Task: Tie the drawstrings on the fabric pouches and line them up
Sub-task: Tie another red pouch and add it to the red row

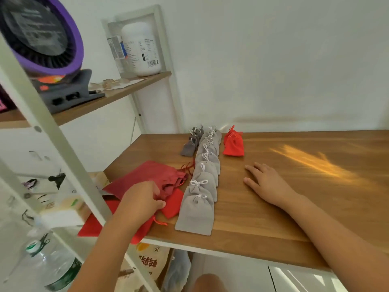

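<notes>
Red pouch [173, 204] lies at the left edge of the table [294, 207], apparently pinched by the left hand [141, 204]. Right hand [267, 182] rests flat, released. Current step: pickup. Next: tie it shut, then add it to the red row [233, 144].
</notes>
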`<state>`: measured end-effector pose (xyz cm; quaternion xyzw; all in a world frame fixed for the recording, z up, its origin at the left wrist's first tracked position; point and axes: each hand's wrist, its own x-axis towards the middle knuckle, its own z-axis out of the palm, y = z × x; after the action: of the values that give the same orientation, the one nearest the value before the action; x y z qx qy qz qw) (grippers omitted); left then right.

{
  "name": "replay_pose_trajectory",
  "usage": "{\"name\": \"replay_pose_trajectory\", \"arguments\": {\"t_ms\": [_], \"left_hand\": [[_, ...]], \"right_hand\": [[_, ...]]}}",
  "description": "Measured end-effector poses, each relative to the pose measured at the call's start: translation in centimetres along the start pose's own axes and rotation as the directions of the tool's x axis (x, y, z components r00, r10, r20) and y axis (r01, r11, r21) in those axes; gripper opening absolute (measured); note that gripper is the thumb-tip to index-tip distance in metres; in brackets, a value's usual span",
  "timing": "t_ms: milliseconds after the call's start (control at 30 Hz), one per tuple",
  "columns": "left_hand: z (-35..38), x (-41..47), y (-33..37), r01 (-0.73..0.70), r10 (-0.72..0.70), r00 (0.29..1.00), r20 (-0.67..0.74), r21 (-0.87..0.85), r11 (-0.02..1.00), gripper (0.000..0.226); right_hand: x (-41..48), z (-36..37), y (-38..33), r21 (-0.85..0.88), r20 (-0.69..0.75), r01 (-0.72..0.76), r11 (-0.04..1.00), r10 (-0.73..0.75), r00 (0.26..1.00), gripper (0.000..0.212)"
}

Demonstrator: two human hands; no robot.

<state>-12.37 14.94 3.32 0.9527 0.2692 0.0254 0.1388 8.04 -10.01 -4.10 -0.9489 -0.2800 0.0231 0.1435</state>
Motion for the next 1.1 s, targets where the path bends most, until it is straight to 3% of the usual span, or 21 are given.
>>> {"name": "replay_pose_trajectory", "arguments": {"t_ms": [100, 233, 400, 467, 567, 633, 800, 933, 1000, 1100], "left_hand": [[2.1, -1.8, -0.9, -0.099, 0.100, 0.995, 0.011, -0.031, 0.995, 0.029], [4.6, -2.3, -1.6, -0.148, 0.151, 0.988, -0.040, 0.078, 0.986, 0.047], [5.0, -1.1, -0.7, -0.182, 0.194, 0.956, -0.220, 0.076, 0.980, 0.019], [4.3, -0.7, -0.1, -0.163, 0.135, 0.930, -0.341, -0.053, 0.985, 0.015], [2.2, 0.1, 0.8, -0.180, 0.012, 0.821, -0.570, -0.240, 0.954, 0.014], [0.5, 0.6, 1.5, -0.207, -0.049, 0.771, -0.635, -0.323, 0.923, 0.015], [-2.4, 1.5, 2.7, -0.252, -0.146, 0.742, -0.655, -0.473, 0.844, 0.013], [-2.7, 1.7, 2.8, -0.279, -0.205, 0.748, -0.632, -0.578, 0.767, 0.010], [-2.3, 1.6, 2.8, -0.303, -0.220, 0.774, -0.594, -0.652, 0.695, 0.012], [-1.9, 1.9, 2.3, -0.290, -0.291, 0.823, -0.488, -0.801, 0.523, 0.012]], "right_hand": [[-1.4, 0.5, -1.5, -0.020, -0.021, -0.005, 1.000, 0.004, 1.000, 0.054], [-3.4, 1.0, -2.8, -0.015, -0.032, 0.012, 1.000, -0.012, 0.999, 0.051], [-4.7, 1.0, -3.3, 0.025, -0.026, 0.013, 1.000, -0.012, 1.000, 0.050], [-5.1, 1.0, -3.4, 0.052, -0.029, 0.013, 0.999, -0.011, 1.000, 0.050], [-5.3, 0.8, -3.5, 0.111, -0.045, 0.006, 0.994, -0.001, 0.999, 0.051], [-5.3, 0.7, -3.5, 0.140, -0.059, -0.003, 0.990, 0.011, 0.998, 0.052], [-6.0, 0.4, -3.9, 0.268, -0.156, 0.049, 0.962, -0.007, 0.988, 0.053], [-7.7, 0.1, -6.5, 0.380, -0.415, 0.237, 0.894, -0.064, 0.908, 0.029], [-8.3, 0.5, -8.7, 0.435, -0.441, 0.277, 0.857, -0.066, 0.895, 0.023], [-7.9, 0.9, -11.2, 0.543, -0.402, 0.191, 0.818, 0.054, 0.914, 0.046]]}}
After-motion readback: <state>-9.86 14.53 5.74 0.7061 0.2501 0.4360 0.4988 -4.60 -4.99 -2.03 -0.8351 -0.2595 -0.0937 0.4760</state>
